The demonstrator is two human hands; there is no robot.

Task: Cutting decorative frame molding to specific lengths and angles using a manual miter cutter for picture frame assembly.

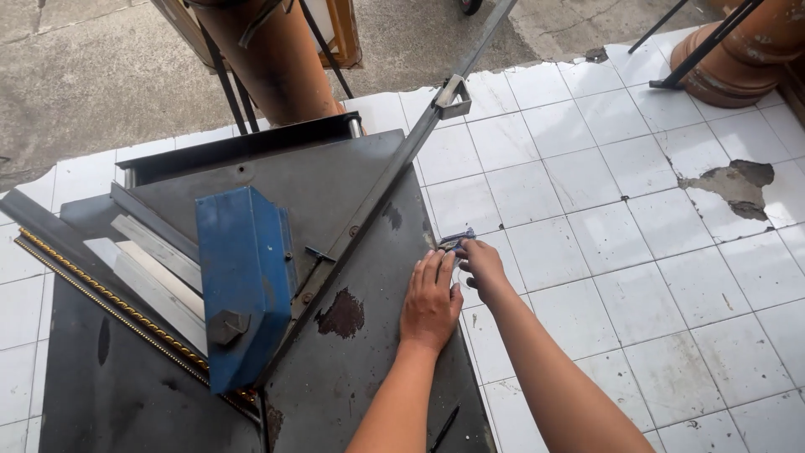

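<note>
A flat, dark steel table (pixel 352 369), scuffed and spotted with rust, is seen on a floor of white square tiles (pixel 637 252), several of them cracked. A boxy blue metal housing (pixel 243 285) is mounted on it, beside one long grey steel bar (pixel 394 176) set at a slant. One strip of moulding with a gold beaded edge (pixel 109 302) is laid across the left corner. The left hand (pixel 431 304) is pressed flat, fingers spread, on the table's right edge. A small bluish object (pixel 455 241) is pinched in the fingertips of the right hand (pixel 484 268), just beyond the left fingertips, at the table's edge.
</note>
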